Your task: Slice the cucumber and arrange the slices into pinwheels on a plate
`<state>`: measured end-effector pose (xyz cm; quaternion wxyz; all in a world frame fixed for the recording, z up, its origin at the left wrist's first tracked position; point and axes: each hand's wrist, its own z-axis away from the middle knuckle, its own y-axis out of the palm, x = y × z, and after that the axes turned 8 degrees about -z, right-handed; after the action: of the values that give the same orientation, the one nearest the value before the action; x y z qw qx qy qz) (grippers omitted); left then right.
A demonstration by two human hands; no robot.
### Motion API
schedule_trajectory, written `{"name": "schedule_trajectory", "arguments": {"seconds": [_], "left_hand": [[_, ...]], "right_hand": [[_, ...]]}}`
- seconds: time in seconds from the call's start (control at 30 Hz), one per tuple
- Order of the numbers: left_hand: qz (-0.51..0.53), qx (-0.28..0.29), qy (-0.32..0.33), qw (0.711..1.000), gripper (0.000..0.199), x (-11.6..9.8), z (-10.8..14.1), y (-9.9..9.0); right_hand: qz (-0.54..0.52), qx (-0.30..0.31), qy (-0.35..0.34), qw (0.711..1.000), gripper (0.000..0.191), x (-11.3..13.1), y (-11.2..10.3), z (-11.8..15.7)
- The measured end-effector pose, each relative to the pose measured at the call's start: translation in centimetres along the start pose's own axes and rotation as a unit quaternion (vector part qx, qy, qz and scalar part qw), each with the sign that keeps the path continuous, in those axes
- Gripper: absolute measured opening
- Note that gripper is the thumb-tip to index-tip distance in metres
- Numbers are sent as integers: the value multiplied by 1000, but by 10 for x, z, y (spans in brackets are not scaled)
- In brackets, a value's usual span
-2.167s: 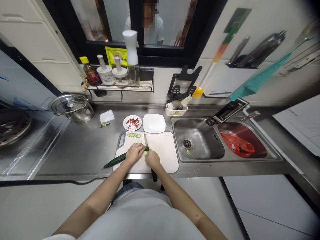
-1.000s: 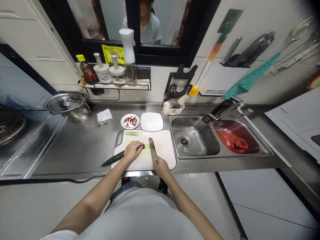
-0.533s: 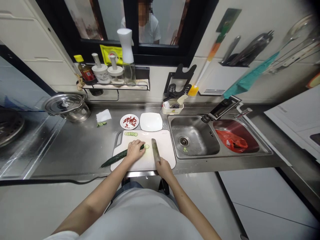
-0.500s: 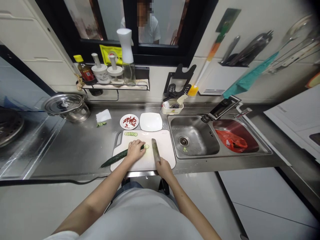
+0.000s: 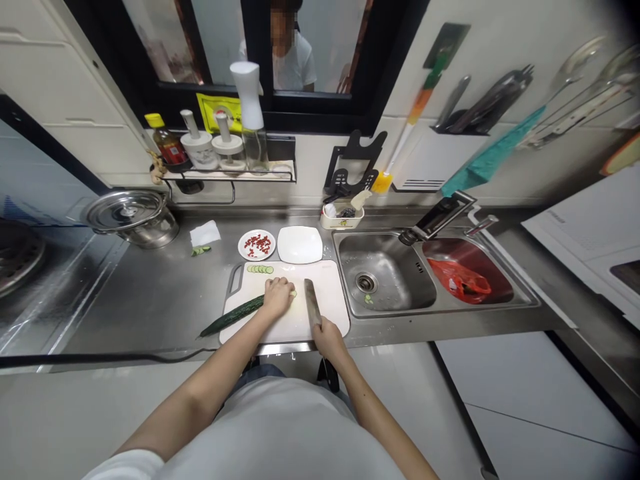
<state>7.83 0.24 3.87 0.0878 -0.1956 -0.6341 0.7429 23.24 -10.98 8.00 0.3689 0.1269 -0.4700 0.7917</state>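
My left hand (image 5: pixel 279 297) is over the cutting board (image 5: pixel 325 293), its fingers curled down on a cucumber slice (image 5: pixel 294 293) that is mostly covered. A dark green cucumber (image 5: pixel 233 316) runs from the board's lower left up to this hand, which hides its cut end. In my right hand (image 5: pixel 329 335) is a kitchen knife (image 5: pixel 312 301), its broad blade pointing away from me, to the right of the slice and apart from it. A row of cucumber slices (image 5: pixel 261 269) lies at the board's upper left.
Behind the board stand a plate of red pieces (image 5: pixel 257 245) and a white square plate (image 5: pixel 301 245). A sink (image 5: pixel 390 267) with a faucet (image 5: pixel 435 220) is on the right. A lidded pot (image 5: pixel 133 217) and a paper towel (image 5: pixel 205 233) are at left. A person shows in the window.
My left hand has shifted right, off the cucumber's side and onto the loose slice. The knife has stayed nearly in place. The view has shifted slightly.
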Motion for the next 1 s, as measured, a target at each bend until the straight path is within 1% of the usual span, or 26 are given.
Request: {"name": "schedule_trajectory", "arguments": {"seconds": [0.1,0.2,0.27,0.37,0.47,0.53,0.57,0.63,0.7,0.73,0.77,0.83,0.93,1.0], "left_hand": [[17,46,-27,998,17,-2,-4,-6],[43,71,-35,996,16,-3,-7,-10],[69,71,-45,994,18,-2,-8,-11],[127,56,-64,988,21,3,-9,-11],[207,38,-81,974,20,13,-12,-11],[277,28,-91,956,21,21,-15,-10],[321,24,-92,942,21,25,-17,-10],[418,24,-82,904,24,32,-20,-10],[494,28,-66,867,28,39,-22,-10],[513,27,-60,856,29,42,-22,-9],[517,23,-57,854,30,45,-23,-9],[489,9,-61,870,28,50,-24,-9],[398,-13,-82,914,25,57,-27,-8],[333,-17,-94,938,26,61,-30,-7]], "right_hand": [[3,-9,-3,1000,31,-1,0,0],[-2,-11,-4,1000,32,-3,1,0],[-3,-12,-4,1000,32,-4,1,0],[-2,-17,-5,1000,31,-5,1,0],[-6,-19,-4,1000,31,-6,2,0],[-9,-20,-1,1000,31,-6,2,0],[-11,-20,0,1000,31,-6,2,0],[-13,-21,-1,1000,31,-7,2,0],[-13,-22,-4,1000,31,-6,2,-1],[-13,-23,-6,1000,31,-6,2,-1],[-13,-23,-8,1000,31,-6,1,-1],[-10,-22,-11,1000,32,-5,1,-2],[-3,-20,-12,1000,32,-6,1,-2],[-5,-14,-12,1000,33,-7,2,-3]]}}
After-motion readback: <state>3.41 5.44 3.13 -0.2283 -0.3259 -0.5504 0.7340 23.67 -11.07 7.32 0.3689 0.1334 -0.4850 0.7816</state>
